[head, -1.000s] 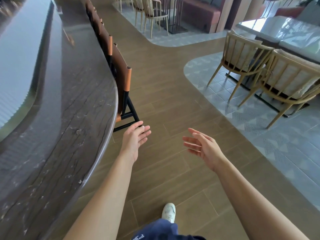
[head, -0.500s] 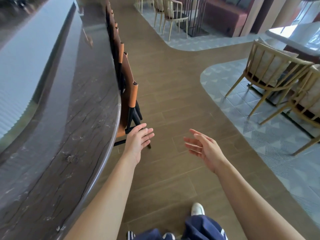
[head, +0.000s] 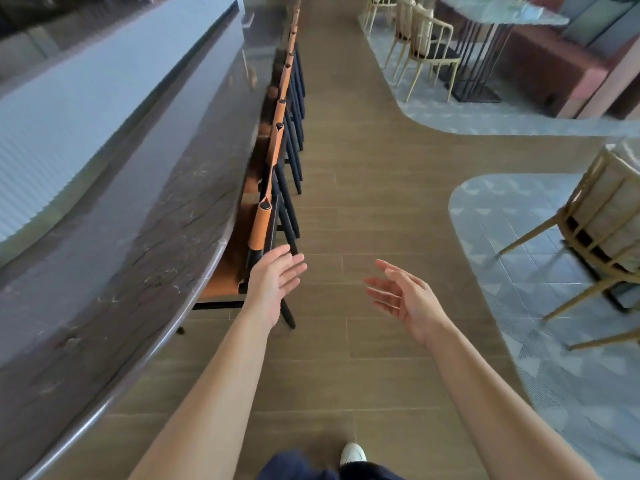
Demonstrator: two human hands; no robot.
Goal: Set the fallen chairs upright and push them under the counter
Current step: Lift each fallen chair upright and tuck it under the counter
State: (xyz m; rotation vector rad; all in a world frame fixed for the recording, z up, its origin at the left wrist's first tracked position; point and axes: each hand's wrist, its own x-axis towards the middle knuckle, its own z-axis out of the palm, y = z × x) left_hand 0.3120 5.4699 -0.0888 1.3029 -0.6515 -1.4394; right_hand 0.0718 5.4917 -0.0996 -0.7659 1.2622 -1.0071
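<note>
A long dark stone counter (head: 145, 258) runs along the left. Several bar chairs with orange leather backs and black frames stand upright in a row, tucked under its edge. The nearest chair (head: 259, 233) is just ahead of my left hand (head: 273, 282), which is stretched out with straight fingers beside the chair's black frame; I cannot tell whether it touches it. My right hand (head: 405, 299) hovers over the floor with fingers spread, holding nothing. No fallen chair is in view.
Brown wood-plank floor (head: 363, 188) forms an aisle to the right of the chair row. Pale wooden dining chairs (head: 602, 237) stand on grey patterned tile at the right. More dining chairs and a table (head: 485, 15) stand at the far right.
The view has swung to look straight down the row of chairs. Both hands stay stretched out and open in much the same pose.
</note>
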